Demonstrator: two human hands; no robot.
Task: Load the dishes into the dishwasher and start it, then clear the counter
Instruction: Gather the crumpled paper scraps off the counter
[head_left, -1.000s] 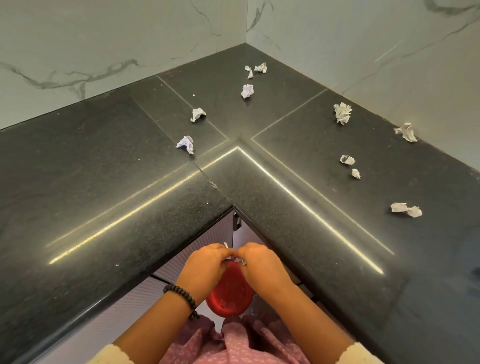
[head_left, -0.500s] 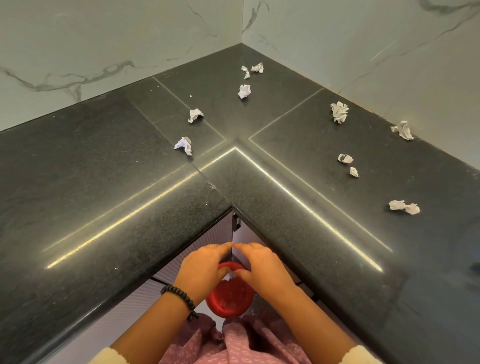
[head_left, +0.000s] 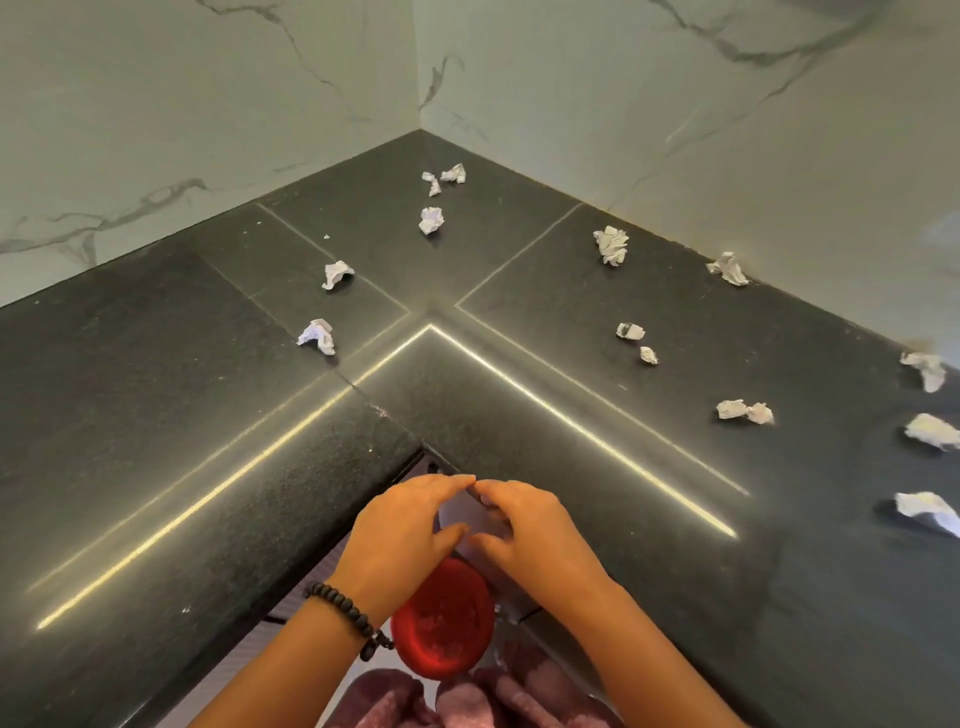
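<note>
Black counter (head_left: 156, 415) corner: left hand (head_left: 402, 530) and right hand (head_left: 524, 530), fingertips touching, curl around white paper (head_left: 457, 514) above red bin (head_left: 441, 618).

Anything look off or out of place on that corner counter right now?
Yes: crumpled paper scraps litter the black counter, from the back corner out along both wings, more toward the right edge. That is loose rubbish not yet cleared. No spill or damage shows. Both hands hover above a red container.
</note>
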